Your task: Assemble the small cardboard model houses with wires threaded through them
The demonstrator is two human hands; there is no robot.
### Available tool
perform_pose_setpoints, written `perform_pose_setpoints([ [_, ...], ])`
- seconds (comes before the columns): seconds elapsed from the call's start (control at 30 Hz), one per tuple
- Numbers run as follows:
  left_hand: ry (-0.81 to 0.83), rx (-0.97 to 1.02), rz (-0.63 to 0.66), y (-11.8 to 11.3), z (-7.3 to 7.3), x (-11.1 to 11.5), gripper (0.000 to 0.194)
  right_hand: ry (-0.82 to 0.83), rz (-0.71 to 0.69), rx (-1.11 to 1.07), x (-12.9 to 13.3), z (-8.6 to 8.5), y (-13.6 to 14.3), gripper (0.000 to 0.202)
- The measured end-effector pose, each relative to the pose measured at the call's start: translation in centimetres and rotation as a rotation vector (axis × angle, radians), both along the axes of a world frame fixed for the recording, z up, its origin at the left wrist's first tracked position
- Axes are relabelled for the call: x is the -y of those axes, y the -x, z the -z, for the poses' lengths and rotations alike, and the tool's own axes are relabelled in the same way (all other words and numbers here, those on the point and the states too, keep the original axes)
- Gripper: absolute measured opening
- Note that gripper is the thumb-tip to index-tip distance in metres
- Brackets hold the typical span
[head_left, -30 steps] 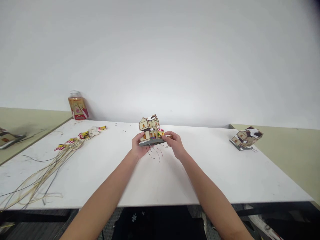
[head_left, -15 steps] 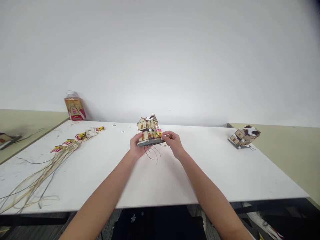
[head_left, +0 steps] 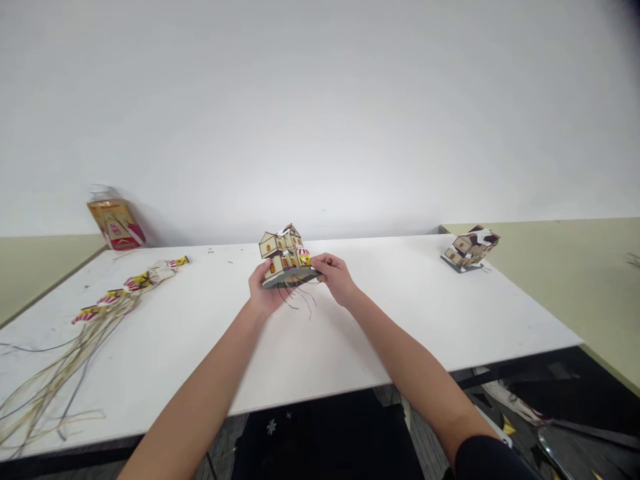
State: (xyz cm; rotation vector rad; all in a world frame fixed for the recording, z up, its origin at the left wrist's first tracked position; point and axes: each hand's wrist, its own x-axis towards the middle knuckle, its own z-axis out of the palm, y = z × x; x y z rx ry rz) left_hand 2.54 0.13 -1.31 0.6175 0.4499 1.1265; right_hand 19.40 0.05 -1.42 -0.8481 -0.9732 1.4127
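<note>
A miniature model house (head_left: 281,251) with cream walls and a white-patched roof is held above the table, its grey base tilted so some underside shows. My left hand (head_left: 262,291) is closed around the left side of the base. At the house's front right corner is a small yellow stall (head_left: 305,259) with a red-and-white striped awning. The fingertips of my right hand (head_left: 338,277) pinch at the stall's right side; the exact contact is partly hidden. Several thin wires (head_left: 306,301) dangle below the base.
On the left of the white table (head_left: 400,320) lie several striped-awning stalls (head_left: 136,283) with long wires (head_left: 75,360) trailing forward. A bottle of amber liquid (head_left: 116,223) stands at the back left. A second model house (head_left: 470,249) sits on the right, near the wall.
The view has swung, shifting the table contents leftward. The house is tipped a little more, showing more of its base's underside. Both hands keep their places on it.
</note>
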Motion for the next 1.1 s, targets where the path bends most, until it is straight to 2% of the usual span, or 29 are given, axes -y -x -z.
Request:
perform_pose_setpoints([
  [0.17,-0.038,-0.019,0.003,-0.3,0.3,0.1,0.05,0.027,0.052,0.039,-0.1,0.3,0.0,0.028],
  [0.4,-0.056,-0.043,-0.003,-0.7,-0.3,0.6,0.053,-0.059,0.23,0.188,0.9,-0.8,0.2,0.032],
  [0.53,-0.121,-0.104,-0.032,-0.9,-0.6,0.5,0.055,-0.088,0.273,0.296,1.3,-1.0,0.2,0.035],
  [0.77,-0.159,-0.214,-0.121,-0.5,0.2,0.2,0.052,-0.016,0.164,0.242,1.3,-1.4,-0.3,0.032],
  [0.97,-0.201,-0.271,-0.142,-0.2,0.6,0.3,0.058,0.033,0.07,0.196,1.4,-2.1,-1.0,0.031],
  [1.1,-0.255,-0.33,-0.139,0.1,0.8,0.5,0.052,0.038,0.007,0.232,1.3,-2.0,-1.4,0.031],
])
